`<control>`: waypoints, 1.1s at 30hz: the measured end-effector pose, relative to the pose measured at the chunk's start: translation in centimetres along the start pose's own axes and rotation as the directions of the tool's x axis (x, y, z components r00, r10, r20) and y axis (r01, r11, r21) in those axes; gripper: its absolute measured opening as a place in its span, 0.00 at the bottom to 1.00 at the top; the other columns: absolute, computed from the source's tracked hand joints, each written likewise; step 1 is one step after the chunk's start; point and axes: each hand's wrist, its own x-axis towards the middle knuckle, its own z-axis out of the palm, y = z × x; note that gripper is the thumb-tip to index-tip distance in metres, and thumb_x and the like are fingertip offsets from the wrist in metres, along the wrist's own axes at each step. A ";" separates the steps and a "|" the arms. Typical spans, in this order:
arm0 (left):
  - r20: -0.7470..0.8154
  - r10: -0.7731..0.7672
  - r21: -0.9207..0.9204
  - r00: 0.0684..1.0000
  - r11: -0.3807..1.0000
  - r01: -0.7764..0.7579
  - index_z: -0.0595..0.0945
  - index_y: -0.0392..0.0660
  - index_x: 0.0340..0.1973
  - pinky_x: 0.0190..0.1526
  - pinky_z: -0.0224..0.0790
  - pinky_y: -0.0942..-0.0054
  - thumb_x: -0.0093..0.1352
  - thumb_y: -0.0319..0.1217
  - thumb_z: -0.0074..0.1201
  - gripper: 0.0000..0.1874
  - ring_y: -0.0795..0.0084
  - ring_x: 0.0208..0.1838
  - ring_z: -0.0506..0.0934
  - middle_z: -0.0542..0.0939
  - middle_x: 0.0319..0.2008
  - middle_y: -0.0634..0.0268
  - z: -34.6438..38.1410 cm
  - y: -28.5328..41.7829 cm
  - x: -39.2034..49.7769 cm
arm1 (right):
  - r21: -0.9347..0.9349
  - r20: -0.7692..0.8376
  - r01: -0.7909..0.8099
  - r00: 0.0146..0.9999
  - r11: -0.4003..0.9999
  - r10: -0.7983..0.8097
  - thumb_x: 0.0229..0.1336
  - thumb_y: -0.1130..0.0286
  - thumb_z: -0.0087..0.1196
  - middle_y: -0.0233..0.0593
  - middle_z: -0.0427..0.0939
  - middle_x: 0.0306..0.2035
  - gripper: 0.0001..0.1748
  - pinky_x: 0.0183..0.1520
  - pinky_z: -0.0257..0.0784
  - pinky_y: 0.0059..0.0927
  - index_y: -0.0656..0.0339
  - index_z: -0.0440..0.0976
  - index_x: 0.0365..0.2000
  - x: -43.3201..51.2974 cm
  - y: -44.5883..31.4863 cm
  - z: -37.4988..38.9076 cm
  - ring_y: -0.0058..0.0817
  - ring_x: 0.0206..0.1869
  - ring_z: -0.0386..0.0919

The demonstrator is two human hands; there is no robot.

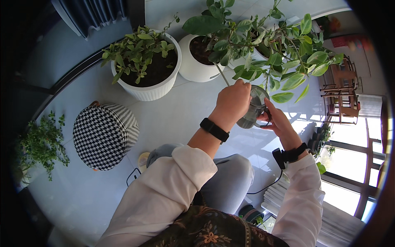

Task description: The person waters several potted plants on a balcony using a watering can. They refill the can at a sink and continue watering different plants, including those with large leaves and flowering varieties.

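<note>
A translucent grey watering can (247,119) is held up in front of me, tilted over the tiled floor. My right hand (279,122) grips its looped handle (266,123). My left hand (233,100) is closed around the spout side, and its fingers hide where the spout joins the body. The thin spout (222,74) reaches away to the soil in a round white pot (197,66). A large-leaved plant (223,43) rises there. Whether water is flowing cannot be made out.
A ribbed white planter (148,92) with a low leafy plant (145,46) stands left of the round pot. Nearer me is a houndstooth stool (98,139). Trailing greenery (44,142) lies far left. Broad leafy branches (293,64) hang beyond the can. A black cable (267,186) runs from my right wrist.
</note>
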 end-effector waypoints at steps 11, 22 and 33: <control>0.060 -0.036 0.031 0.998 0.999 0.035 0.78 0.43 0.46 0.41 0.76 0.62 0.67 0.33 0.57 0.13 0.58 0.41 0.81 0.80 0.43 0.61 -0.1 0.6 -0.3 | 0.319 0.125 -0.063 0.992 0.946 0.024 0.63 0.45 0.49 0.24 0.76 0.24 0.21 0.41 0.69 0.38 0.52 0.73 0.34 3.5 5.3 2.3 0.18 0.35 0.77; 0.142 -0.042 0.058 0.989 0.998 0.034 0.78 0.43 0.46 0.40 0.76 0.61 0.68 0.33 0.55 0.13 0.58 0.41 0.81 0.80 0.42 0.60 0.7 1.2 -0.3 | 0.511 0.200 -0.002 0.973 0.860 -0.116 0.65 0.53 0.47 0.28 0.76 0.26 0.17 0.41 0.71 0.34 0.56 0.74 0.39 6.8 9.8 4.8 0.22 0.35 0.78; 0.154 -0.030 0.084 0.988 0.996 0.017 0.79 0.43 0.46 0.40 0.75 0.61 0.68 0.33 0.55 0.12 0.57 0.40 0.81 0.80 0.41 0.59 1.7 0.9 -0.1 | 0.477 0.309 -0.042 0.943 0.878 -0.123 0.64 0.58 0.45 0.34 0.77 0.32 0.17 0.51 0.70 0.33 0.63 0.74 0.38 7.5 12.2 4.9 0.25 0.44 0.77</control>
